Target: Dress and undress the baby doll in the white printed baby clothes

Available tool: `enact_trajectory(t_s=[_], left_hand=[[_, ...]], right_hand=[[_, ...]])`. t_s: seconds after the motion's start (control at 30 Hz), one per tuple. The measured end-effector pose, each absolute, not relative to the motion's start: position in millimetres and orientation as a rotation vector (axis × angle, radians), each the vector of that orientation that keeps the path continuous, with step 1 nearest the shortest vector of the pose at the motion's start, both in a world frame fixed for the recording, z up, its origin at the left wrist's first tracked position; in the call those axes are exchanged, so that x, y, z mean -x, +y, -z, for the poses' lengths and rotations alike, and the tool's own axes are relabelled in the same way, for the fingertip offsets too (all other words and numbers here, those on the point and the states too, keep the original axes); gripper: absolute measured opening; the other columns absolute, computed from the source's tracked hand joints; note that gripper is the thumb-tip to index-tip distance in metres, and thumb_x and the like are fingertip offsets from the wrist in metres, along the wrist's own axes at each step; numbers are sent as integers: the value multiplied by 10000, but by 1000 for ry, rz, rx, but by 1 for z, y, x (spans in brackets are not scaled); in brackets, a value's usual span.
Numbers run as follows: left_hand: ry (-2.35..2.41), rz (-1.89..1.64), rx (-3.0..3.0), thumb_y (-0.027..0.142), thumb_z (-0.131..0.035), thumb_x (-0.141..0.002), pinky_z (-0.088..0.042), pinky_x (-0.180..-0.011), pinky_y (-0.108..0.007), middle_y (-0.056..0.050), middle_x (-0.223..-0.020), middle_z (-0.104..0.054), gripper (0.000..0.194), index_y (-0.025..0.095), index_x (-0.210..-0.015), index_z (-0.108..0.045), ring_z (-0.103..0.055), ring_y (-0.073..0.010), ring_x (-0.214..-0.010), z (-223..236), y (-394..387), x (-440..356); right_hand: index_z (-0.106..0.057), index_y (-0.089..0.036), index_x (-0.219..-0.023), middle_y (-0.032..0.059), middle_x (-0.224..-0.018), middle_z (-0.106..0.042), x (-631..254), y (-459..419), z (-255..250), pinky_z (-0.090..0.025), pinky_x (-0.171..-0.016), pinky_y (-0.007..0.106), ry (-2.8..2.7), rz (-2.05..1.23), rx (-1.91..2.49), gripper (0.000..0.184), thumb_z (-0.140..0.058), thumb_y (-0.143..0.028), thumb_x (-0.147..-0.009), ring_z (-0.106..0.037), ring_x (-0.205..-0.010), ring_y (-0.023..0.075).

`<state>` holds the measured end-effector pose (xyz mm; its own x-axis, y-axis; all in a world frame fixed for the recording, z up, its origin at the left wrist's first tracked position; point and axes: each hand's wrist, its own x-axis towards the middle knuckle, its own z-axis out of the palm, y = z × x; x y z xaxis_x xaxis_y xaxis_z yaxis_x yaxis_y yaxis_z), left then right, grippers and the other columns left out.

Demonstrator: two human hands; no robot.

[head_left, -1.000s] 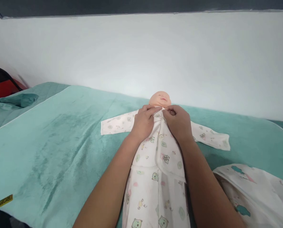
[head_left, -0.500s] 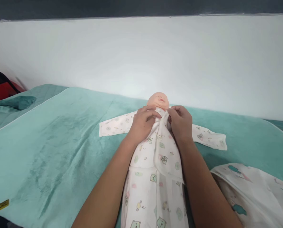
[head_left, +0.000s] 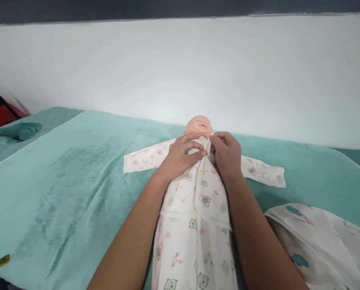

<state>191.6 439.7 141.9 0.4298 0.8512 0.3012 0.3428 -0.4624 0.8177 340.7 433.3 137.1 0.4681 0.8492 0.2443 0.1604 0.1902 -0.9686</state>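
Doll (head_left: 198,125), bald and pink, lying face-up on teal plush sheet (head_left: 77,181) in white bear-printed fabric garment (head_left: 182,201); the person's right hand (head_left: 227,153) pinches its collar; left hand (head_left: 182,156) rests spread across it, grip indeterminable.

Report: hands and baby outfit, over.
Left hand on baby outfit, right hand pinching its neckline edge. Sleeves outspread, doll's head beyond neckline. No obstruction visible.
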Motion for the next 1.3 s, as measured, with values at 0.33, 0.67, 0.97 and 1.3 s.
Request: enact_trajectory(t_s=[0.33, 0.67, 0.97, 1.3], left_hand=[[1154, -994, -2064, 342, -609, -848, -295, -1101, -473, 9, -1271, -593, 150, 230, -752, -582, -481, -238, -1254, -145, 437, -204], [1090, -1048, -2121, 277, -496, -913, -352, -1072, -389, 5, -1232, -612, 140, 261, -893, -634, -524, -198, -1198, -145, 435, -203], [1056, -1009, -2097, 349, -490, -926, -353, -1092, -385, 6, -1304, -585, 193, 268, -902, -664, -484, -208, -1268, -145, 436, -201], [1081, -984, -2026, 335, -596, -859, -329, -1120, -411, 11, -1311, -576, 106, 259, -811, -653, -473, -221, -1289, -145, 438, -202]], right_hand=[[-583, -192, -753, -61, -564, -490, -344, 435, -131, -338, -499, 219, -1018, -643, 1217, 153, -642, -330, -721, -415, -509, 80], [-560, -204, -740, -70, -542, -459, -343, 435, -131, -317, -450, 214, -893, -652, 1216, 151, -643, -327, -708, -383, -470, 75], [-541, -215, -746, -74, -544, -447, -343, 435, -132, -301, -425, 218, -895, -679, 1231, 173, -628, -364, -727, -360, -447, 75], [-558, -206, -737, -69, -551, -444, -343, 434, -133, -309, -454, 217, -928, -693, 1193, 179, -655, -353, -710, -369, -479, 75]])
